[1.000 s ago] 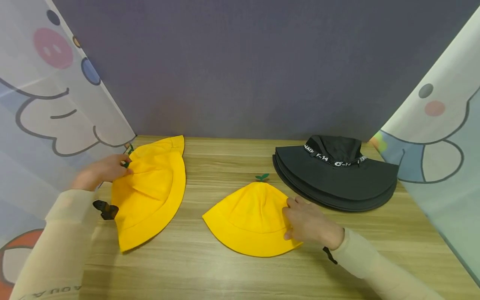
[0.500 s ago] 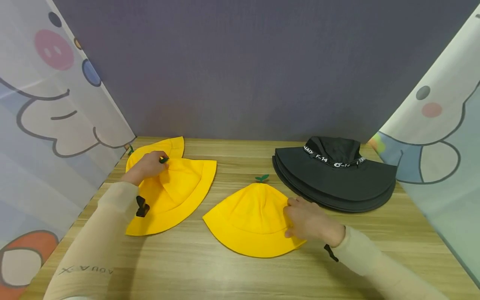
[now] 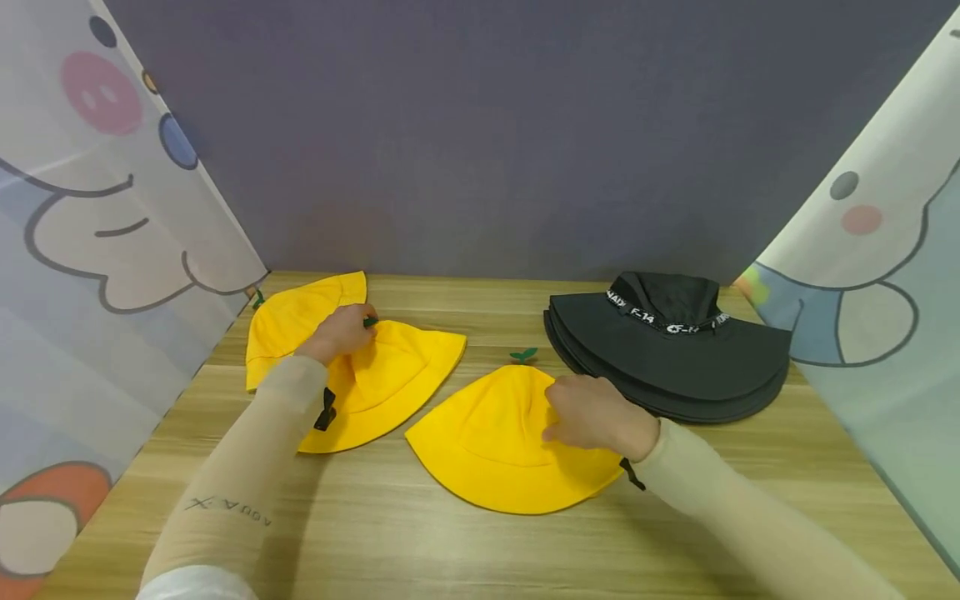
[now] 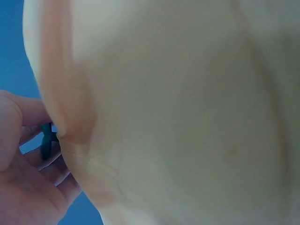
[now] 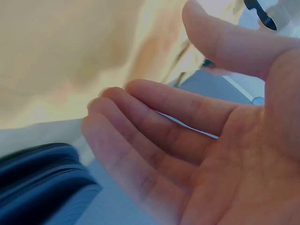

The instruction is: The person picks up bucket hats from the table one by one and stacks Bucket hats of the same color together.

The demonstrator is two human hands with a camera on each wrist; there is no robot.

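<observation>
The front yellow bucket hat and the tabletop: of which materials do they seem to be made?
The front yellow bucket hat looks like matte cloth, perhaps cotton, judging by its soft folds and brim seam. The tabletop seems wood or printed laminate, with slight sheen: grain lines run across it.

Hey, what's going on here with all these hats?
A person's left hand pinches a brimmed yellow cloth hat by the top, beside its green leafy sprout. Their open right hand is at the right side of a second yellow cloth hat, near the middle of the wood-grained table. A third yellow cloth hat lies at the back left, and a stack of black wide-brimmed hats sits at the back right.
</observation>
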